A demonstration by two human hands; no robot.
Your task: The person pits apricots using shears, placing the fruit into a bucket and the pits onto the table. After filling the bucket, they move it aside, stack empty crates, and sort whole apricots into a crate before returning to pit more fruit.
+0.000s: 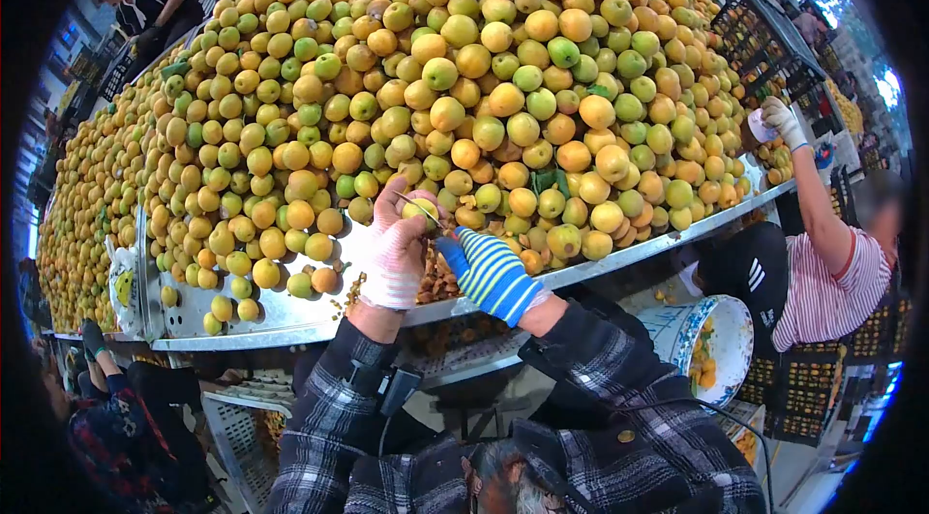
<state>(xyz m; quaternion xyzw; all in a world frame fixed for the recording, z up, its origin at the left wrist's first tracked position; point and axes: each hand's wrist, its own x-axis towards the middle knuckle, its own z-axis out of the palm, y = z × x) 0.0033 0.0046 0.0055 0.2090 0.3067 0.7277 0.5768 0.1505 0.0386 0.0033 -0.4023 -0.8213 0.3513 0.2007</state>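
Note:
My left hand (392, 248), in a white and pink glove with bare fingertips, is closed around a yellow-green fruit (419, 212). My right hand (489, 272), in a blue, white and yellow striped glove, is closed on a thin tool (423, 208) whose tip lies against that fruit. Both hands are close together over the front edge of a metal table (281, 328). Brown-orange scraps (437, 280) lie between and below them. Behind the hands rises a large heap of yellow, orange and green fruit (464, 59).
At the right, a person in a striped shirt (832, 287) reaches toward the heap. A white bucket (721, 345) holding orange pieces stands to my right. Black crates (755, 35) are at the upper right. Other people are at the upper left (155, 1) and lower left (126, 427).

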